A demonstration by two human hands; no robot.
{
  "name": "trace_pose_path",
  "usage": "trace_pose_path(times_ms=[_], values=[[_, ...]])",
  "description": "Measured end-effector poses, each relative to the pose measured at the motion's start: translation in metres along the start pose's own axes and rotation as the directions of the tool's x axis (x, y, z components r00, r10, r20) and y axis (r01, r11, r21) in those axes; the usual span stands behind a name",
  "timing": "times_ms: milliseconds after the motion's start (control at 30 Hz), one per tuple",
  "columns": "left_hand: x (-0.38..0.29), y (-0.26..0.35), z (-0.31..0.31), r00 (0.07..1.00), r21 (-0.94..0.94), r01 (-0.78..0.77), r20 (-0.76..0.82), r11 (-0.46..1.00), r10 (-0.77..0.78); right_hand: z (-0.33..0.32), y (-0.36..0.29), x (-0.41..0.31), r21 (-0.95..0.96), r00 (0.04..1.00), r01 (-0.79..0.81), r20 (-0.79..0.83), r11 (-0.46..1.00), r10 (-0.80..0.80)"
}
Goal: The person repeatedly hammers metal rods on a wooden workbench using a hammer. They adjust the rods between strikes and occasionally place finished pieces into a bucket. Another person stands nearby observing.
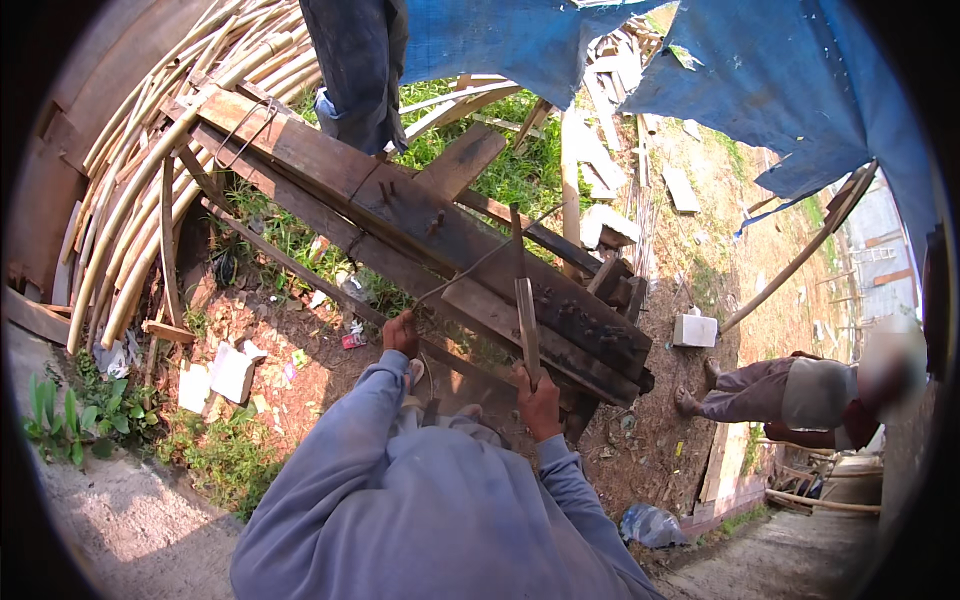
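A thin metal rod [489,256] slants up and right across a dark wooden workbench [300,161], its near end held in my left hand [401,334]. My right hand [537,397] grips a wooden handle [528,322], from which a narrow metal part [517,232] extends over the bench by the rod. Several upright pegs [570,304] stand out of the bench's dark top, beyond and right of the handle. Toward the bench's far left end lies a bent metal rod frame [247,133].
Bamboo poles [142,217] are stacked at the left. A person [795,390] stands at the right; another person's trousered legs [356,67] are behind the bench. A blue tarpaulin [735,82] hangs above. A white block [694,331] and a clear plastic bottle [651,524] lie on the ground.
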State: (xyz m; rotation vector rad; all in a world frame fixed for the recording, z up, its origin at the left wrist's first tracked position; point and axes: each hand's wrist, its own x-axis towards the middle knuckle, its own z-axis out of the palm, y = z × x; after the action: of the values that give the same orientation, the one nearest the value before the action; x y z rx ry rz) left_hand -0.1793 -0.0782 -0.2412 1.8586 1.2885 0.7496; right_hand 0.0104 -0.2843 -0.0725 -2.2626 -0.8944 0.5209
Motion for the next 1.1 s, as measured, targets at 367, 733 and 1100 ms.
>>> trace_pose_path(times_ms=[367, 733, 1100], values=[[0.014, 0.023, -0.018, 0.997, 0.034, -0.069, -0.012, 0.997, 0.07, -0.043, -0.056, -0.005, 0.373, 0.943, 0.308, -0.243, 0.875, -0.228], [0.022, 0.026, -0.011, 0.998, 0.123, -0.05, 0.047, 0.991, 0.045, -0.056, -0.068, -0.021, 0.365, 0.985, 0.131, -0.151, 0.922, -0.081], [0.028, 0.048, -0.021, 0.998, 0.162, 0.028, 0.044, 0.986, -0.035, -0.014, 0.0, -0.058, -0.079, 0.989, -0.106, 0.092, 0.991, 0.113]])
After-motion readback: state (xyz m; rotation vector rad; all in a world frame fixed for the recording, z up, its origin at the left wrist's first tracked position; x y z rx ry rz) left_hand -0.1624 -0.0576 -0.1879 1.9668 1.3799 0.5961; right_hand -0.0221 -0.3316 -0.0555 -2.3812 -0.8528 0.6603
